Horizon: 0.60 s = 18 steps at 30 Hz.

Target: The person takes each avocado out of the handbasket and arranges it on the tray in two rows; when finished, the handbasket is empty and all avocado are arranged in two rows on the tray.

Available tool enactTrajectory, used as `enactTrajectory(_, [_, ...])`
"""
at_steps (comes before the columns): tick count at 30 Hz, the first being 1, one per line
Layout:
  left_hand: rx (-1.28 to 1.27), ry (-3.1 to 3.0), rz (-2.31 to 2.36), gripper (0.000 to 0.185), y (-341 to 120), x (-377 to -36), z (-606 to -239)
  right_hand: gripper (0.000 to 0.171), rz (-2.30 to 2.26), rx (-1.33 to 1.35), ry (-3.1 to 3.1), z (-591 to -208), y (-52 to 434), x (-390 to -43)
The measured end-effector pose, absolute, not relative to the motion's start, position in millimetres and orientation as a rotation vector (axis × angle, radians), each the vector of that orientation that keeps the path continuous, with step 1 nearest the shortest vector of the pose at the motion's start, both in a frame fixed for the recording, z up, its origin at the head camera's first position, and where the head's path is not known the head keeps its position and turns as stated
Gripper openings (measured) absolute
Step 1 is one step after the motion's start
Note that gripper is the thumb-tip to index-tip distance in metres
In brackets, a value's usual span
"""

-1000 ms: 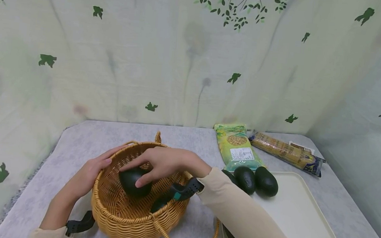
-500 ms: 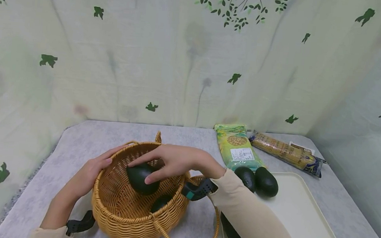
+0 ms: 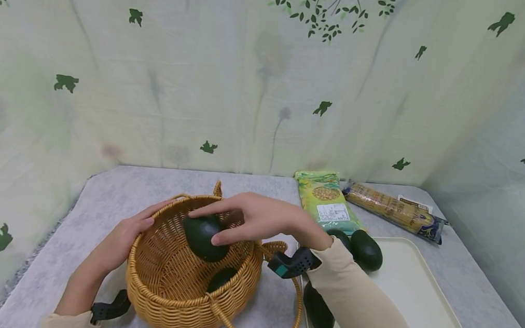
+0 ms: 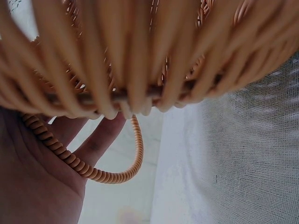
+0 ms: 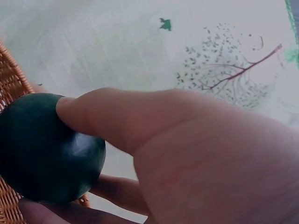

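My right hand (image 3: pixel 260 218) pinches a dark green avocado (image 3: pixel 204 238) between thumb and fingers, just inside the mouth of a round wicker basket (image 3: pixel 184 313). In the right wrist view, the thumb lies over the top of the smooth avocado (image 5: pixel 51 149), with fingertips beneath it. A second avocado (image 3: pixel 221 279) lies low in the basket, against its right wall. My left hand (image 3: pixel 120 237) holds the basket's left rim, thumb over the edge and fingers along the outside. One looped handle (image 4: pixel 112 177) crosses the left palm in the left wrist view.
A cream tray (image 3: pixel 410 302) right of the basket bears several avocados (image 3: pixel 366 250), partly behind the right arm. Behind it lie a green-yellow bag (image 3: pixel 327 201) and a long pasta-like packet (image 3: pixel 392 209). Another basket handle (image 3: pixel 296 318) loops toward the tray.
My right hand has lifted the avocado up and to the right from deeper in the basket, uncovering more of the second avocado. My left hand and the basket have stayed put.
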<state>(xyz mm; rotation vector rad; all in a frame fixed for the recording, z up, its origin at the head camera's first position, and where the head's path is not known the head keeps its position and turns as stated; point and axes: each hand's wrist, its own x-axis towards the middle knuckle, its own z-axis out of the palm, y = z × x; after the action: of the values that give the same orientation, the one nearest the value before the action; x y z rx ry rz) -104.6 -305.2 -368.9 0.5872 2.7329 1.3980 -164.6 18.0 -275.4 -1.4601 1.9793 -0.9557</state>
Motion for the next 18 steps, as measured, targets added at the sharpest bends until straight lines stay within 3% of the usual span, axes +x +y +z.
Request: enactTrajectory(18, [0.583,2.777,1.376,0.049,-304.0,-104.0,-368.9,0.055,-1.036,-1.379,2.107,-272.2,62.9,-150.2])
